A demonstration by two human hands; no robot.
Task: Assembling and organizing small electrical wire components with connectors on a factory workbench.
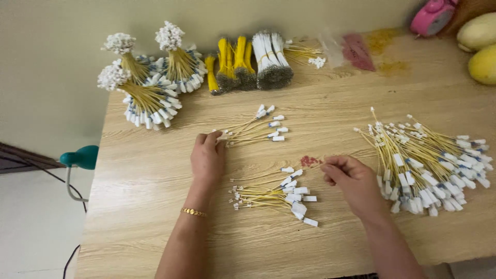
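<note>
On the wooden table (155, 206), my left hand (207, 157) rests palm down, its fingertips pinching the connector ends of a small fan of yellow wires with white tags (256, 129). My right hand (351, 178) is curled, fingertips together on thin yellow wires leading toward the big loose pile of tagged wires (431, 163) at the right. Between my hands lies a second small bunch of tagged wires (274, 196). A gold bracelet circles my left wrist.
Bundled wire sets with white connector heads (147, 77) stand at the back left. Yellow and white wire bundles (250, 62) lie at the back centre. A pink clock (431, 15) and yellow fruit (483, 49) sit back right. A teal lamp (80, 157) hangs off the left edge.
</note>
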